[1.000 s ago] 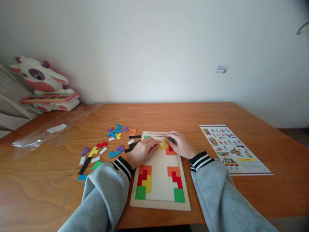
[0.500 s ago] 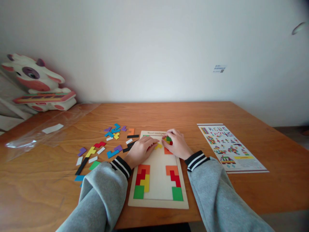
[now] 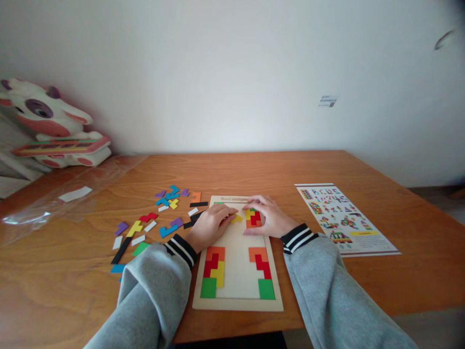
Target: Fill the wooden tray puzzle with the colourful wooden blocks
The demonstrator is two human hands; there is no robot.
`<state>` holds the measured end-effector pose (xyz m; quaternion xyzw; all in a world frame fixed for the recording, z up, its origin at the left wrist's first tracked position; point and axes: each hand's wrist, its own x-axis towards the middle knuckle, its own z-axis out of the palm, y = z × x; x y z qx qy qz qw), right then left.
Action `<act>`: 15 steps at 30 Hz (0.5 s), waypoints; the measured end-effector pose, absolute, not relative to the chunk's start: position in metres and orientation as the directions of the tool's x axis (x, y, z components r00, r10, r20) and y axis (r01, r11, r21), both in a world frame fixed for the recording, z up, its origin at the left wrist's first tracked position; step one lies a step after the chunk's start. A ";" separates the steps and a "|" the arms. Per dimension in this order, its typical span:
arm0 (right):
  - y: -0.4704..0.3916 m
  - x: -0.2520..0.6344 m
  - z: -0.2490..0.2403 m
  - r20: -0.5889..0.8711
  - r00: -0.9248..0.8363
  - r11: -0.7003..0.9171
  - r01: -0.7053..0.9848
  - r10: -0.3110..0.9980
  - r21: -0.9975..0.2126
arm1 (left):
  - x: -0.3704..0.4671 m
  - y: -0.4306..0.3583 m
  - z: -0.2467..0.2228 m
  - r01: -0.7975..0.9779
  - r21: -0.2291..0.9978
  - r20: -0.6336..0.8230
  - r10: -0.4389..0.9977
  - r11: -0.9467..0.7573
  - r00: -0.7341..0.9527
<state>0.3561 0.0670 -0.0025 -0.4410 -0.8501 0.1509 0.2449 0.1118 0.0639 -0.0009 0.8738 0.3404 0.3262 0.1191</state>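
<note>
A wooden puzzle board [image 3: 238, 304] lies flat on the table, with coloured pieces in its corners. My left hand [image 3: 214, 224] rests over its upper left, fingertips pinched at a yellow piece [image 3: 237, 219]. Spread around the upper right pieces is my right hand [image 3: 271, 218], thumb and fingers apart and holding nothing; red [image 3: 255, 218], yellow and orange pieces show between them. Near the bottom, a green square [image 3: 208, 288] sits at the left and another green square [image 3: 266, 289] at the right, with red and orange pieces above each.
Loose pieces, among them a black bar [image 3: 121, 250] and a blue piece [image 3: 168, 231], lie left of the board. A printed pattern sheet [image 3: 347, 220] is at the right. Clear plastic wrapping [image 3: 47, 213] and a cow toy keyboard [image 3: 61, 131] are at the far left.
My right thumb has moved down and away from the fingers, uncovering the red, yellow and orange pieces. My left hand stays at the yellow piece. The view has shifted slightly.
</note>
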 end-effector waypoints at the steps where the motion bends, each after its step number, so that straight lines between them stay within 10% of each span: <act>1: 0.067 0.356 -0.003 0.282 -0.490 0.564 0.678 0.825 -0.471 | 0.112 0.064 -0.001 0.520 0.427 0.489 0.673 -0.740 0.555; 15: 0.066 0.354 0.000 0.351 -0.434 0.557 0.615 0.830 -0.558 | 0.113 0.063 0.000 0.503 0.596 0.437 0.778 -0.626 0.451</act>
